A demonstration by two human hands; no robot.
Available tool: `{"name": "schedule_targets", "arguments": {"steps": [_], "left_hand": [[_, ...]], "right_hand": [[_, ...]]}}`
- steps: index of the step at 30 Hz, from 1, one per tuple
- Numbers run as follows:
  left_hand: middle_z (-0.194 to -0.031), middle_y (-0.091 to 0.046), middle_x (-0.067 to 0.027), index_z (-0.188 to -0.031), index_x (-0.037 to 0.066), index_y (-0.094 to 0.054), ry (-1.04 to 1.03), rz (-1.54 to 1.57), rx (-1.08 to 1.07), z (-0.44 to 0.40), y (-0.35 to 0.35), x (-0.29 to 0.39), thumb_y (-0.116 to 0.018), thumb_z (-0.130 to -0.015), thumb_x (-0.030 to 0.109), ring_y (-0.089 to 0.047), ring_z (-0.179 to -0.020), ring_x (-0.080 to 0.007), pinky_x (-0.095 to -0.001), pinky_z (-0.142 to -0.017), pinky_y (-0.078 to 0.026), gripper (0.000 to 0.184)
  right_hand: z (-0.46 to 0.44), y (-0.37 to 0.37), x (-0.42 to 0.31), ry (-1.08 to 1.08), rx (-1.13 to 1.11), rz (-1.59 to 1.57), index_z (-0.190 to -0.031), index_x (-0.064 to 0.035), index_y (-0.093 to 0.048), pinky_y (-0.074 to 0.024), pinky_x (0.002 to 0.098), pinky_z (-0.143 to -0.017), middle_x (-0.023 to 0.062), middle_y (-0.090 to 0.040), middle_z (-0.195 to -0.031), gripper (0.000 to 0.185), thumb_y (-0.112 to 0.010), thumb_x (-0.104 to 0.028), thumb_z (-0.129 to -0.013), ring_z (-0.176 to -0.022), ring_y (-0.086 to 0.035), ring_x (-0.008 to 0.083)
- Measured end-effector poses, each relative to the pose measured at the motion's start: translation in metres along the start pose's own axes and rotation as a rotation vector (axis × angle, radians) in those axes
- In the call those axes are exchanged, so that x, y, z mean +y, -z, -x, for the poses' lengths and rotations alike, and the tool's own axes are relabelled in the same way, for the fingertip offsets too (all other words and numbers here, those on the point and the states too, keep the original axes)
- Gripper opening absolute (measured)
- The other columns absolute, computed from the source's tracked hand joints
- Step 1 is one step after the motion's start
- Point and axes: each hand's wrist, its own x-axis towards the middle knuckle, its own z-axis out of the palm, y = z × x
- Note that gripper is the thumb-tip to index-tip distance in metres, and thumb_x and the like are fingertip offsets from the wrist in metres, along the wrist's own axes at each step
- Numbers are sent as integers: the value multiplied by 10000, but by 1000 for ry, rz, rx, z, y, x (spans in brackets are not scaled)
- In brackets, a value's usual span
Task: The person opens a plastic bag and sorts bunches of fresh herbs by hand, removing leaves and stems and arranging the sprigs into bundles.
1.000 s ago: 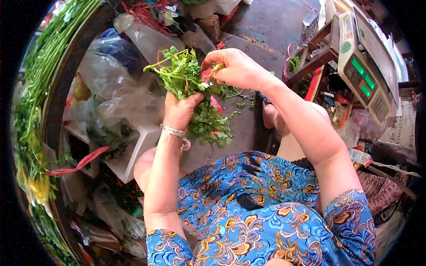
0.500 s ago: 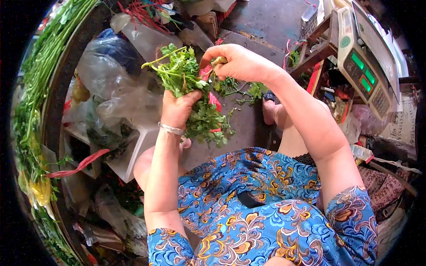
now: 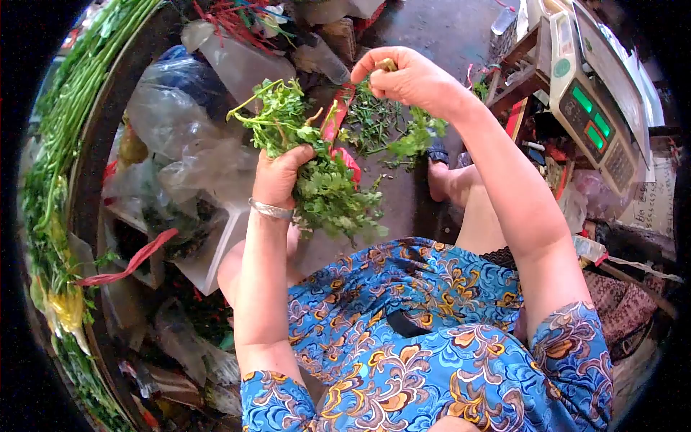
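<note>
My left hand (image 3: 277, 176), with a silver bracelet at the wrist, is closed around a leafy green bunch of cilantro (image 3: 335, 198). Pale stems and leaves stick out above the fist, and the fuller leaves hang below it. Up and to the right, apart from the bunch, my right hand (image 3: 414, 83) pinches a small yellowish-brown bit of plant (image 3: 389, 65), mostly hidden by the fingers. Below that hand is a leafy green sprig (image 3: 421, 133); whether it hangs from the fingers or lies lower, I cannot tell. A pink-red plastic strip (image 3: 335, 122) shows behind the bunch.
Green scraps (image 3: 374, 119) litter the dark floor. Crumpled clear plastic bags (image 3: 169, 115) fill the left side, beside a curved ledge with long-stemmed greens (image 3: 79, 108). A digital scale (image 3: 590, 108) with lit green displays stands at the right. A red ribbon (image 3: 129, 263) hangs over the ledge.
My right hand has moved up and to the right, away from the bunch, still pinching the small bit. My left hand has shifted slightly left and down with the cilantro.
</note>
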Motion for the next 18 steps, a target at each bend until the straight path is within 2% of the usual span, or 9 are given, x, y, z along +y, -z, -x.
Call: {"name": "schedule_targets", "arguments": {"steps": [2,3,5,9,11,12,15,18], "left_hand": [[-929,-660,-87,-1092,-4,-575,59,62,17,-2,2,1,-547,-755,-87,-664,-793,-196,-332,-706,-572,348],[-929,-660,-87,-1092,-4,-575,57,63,17,-3,3,-1,-547,-755,-87,-664,-793,-196,-332,-706,-572,348],[-939,-654,-84,-1085,-1,-579,57,159,-17,-6,6,-4,-554,-752,-86,-662,-793,-195,-333,-712,-572,344],[-943,-651,-82,-1083,-1,-579,53,152,-14,-12,11,-10,-555,-751,-87,-660,-789,-193,-332,-711,-573,344],[-955,-651,-84,-1099,-2,-577,51,147,-30,-12,10,-11,-560,-748,-87,-659,-799,-190,-330,-721,-569,362],[-966,-652,-78,-1103,-4,-583,47,136,-32,-13,9,-11,-568,-746,-83,-654,-807,-182,-323,-734,-561,366],[-981,-652,-70,-1099,-6,-593,6,115,-25,-12,3,-11,-569,-746,-82,-648,-810,-173,-319,-744,-553,361],[-940,-658,-54,-1040,0,-617,-9,52,1,-12,2,-13,-592,-736,-79,-642,-781,-160,-307,-715,-545,315]], "right_hand": [[-4,-2,13,49,17,181,-968,-24,-630,-334,196,-515,-40,-517,-656,200,-510,-72,-815,-561,-423,31],[-4,-1,17,91,25,319,-943,-3,-635,-375,219,-539,-23,-544,-676,165,-534,-79,-837,-594,-466,53],[-5,-6,28,222,147,579,-948,-7,-652,-381,225,-544,-20,-558,-692,158,-586,-91,-831,-611,-467,54],[-6,-9,21,284,146,516,-961,-26,-671,-399,229,-562,-25,-577,-714,162,-636,-122,-836,-632,-474,53],[1,-17,2,37,16,178,-971,-26,-674,-419,236,-600,-22,-590,-721,179,-653,-156,-850,-659,-499,59],[1,-18,3,4,-11,116,-936,-24,-679,-429,243,-620,-21,-604,-727,198,-677,-201,-847,-685,-517,61],[-2,-27,11,74,-28,280,-894,-13,-677,-429,249,-609,-10,-607,-718,215,-693,-219,-834,-678,-516,61],[-1,-32,11,120,28,341,-867,7,-659,-439,259,-631,16,-612,-708,191,-678,-175,-813,-682,-515,62]]}}
